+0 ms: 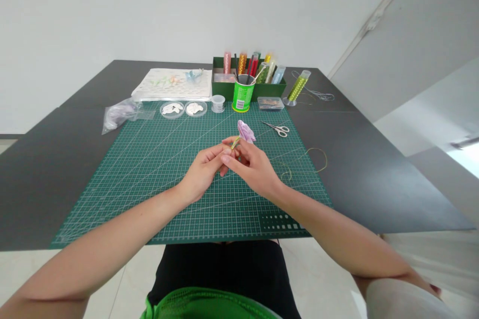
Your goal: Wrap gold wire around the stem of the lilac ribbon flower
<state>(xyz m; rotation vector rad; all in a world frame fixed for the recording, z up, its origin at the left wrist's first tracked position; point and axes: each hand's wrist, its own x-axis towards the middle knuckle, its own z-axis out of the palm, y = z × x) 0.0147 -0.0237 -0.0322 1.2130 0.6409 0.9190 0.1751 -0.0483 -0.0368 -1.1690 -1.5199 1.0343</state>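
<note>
A small lilac flower (246, 131) on a thin yellow-green stem is held up over the green cutting mat (149, 169). My left hand (202, 172) pinches the stem just below the bloom. My right hand (254, 165) meets it from the right, fingers closed on the same stem. A loose length of thin wire (314, 159) trails on the mat to the right of my right hand.
Small scissors (279, 129) lie beyond the flower. A green cup of tools (243, 93), a green box of bead tubes (249, 77), two petal dishes (183, 108), a small jar (218, 103), a clear box (270, 103), a wire spool (297, 87), a plastic bag (119, 113) and a white sheet (174, 84) line the dark table's back.
</note>
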